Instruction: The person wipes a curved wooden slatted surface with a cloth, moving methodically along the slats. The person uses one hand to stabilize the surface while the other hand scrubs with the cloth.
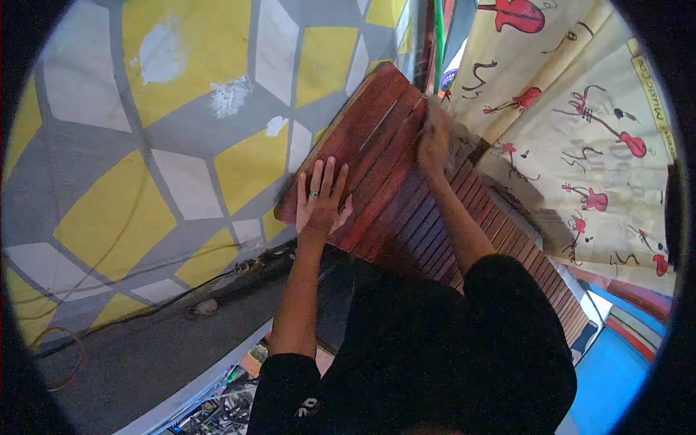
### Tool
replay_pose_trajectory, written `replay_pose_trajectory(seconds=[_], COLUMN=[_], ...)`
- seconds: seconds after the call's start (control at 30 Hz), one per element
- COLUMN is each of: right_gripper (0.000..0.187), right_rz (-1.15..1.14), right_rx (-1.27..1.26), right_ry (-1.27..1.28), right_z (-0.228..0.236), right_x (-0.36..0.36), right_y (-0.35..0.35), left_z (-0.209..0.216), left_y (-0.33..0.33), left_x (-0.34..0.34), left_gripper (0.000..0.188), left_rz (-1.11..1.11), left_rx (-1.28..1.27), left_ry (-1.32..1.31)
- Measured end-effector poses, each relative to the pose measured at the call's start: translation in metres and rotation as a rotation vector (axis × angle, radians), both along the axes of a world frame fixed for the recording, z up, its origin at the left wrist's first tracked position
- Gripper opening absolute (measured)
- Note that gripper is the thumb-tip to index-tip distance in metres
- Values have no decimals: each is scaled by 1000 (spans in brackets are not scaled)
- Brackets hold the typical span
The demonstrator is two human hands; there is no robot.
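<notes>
A person in a black short-sleeved shirt point(428, 348) leans over a dark-red wooden panel point(377, 163), which lies aslant beside a wall point(185, 196) painted in yellow, white and grey, with a brown slatted surface point(540, 268) running away to the right. The left hand point(322, 196), a ring point(313, 193) on one finger, rests flat on the panel near its left end, fingers spread and grasping nothing. The right hand point(435, 141) is at the panel's far right edge, below a cream curtain point(536, 94) printed with red instruments; it is blurred, and from here I cannot tell whether its grip is closed on anything. Handling the panel well looks to call for even pressure through a flat left palm, fingertips clear of the grooves, and a light, controlled right hand along the edge, lest the panel tip or scrape the painted wall.
</notes>
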State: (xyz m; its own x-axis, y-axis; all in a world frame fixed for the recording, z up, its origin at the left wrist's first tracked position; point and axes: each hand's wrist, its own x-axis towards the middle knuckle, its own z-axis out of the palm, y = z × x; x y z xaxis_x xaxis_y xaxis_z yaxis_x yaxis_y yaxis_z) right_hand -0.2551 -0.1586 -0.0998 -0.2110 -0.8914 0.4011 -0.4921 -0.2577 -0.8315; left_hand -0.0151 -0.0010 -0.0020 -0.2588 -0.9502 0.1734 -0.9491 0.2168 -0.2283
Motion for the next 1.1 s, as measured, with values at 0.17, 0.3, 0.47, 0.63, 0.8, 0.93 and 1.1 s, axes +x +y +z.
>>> replay_pose_trajectory(seconds=[0.17, 0.3, 0.47, 0.63, 0.8, 0.93, 1.1], right_gripper=[49, 58, 56, 57, 57, 59, 60], right_rz=[509, 822, 155, 240, 686, 209, 195], right_rx=[-297, -217, 21, -23, -296, -49, -85], right_ry=[66, 565, 456, 511, 752, 613, 493], right_z=[54, 24, -12, 45, -15, -4, 58], right_x=[67, 40, 1, 54, 2, 10, 73], right_y=[-6, 74, 48, 16, 76, 44, 29], left_z=[-1, 0, 2, 0, -1, 0, 0], left_y=[-2, 0, -6, -5, -3, -1, -1], left_x=[-2, 3, -1, -1, -3, 1, 4], left_gripper=[65, 66, 64, 61, 61, 63, 62], left_rz=[-2, 21, -4, -17, -40, -41, -28], left_rx=[-6, 50, -14, -18, 5, -3, 25], left_ry=[31, -1, 26, 34, 77, 57, 109])
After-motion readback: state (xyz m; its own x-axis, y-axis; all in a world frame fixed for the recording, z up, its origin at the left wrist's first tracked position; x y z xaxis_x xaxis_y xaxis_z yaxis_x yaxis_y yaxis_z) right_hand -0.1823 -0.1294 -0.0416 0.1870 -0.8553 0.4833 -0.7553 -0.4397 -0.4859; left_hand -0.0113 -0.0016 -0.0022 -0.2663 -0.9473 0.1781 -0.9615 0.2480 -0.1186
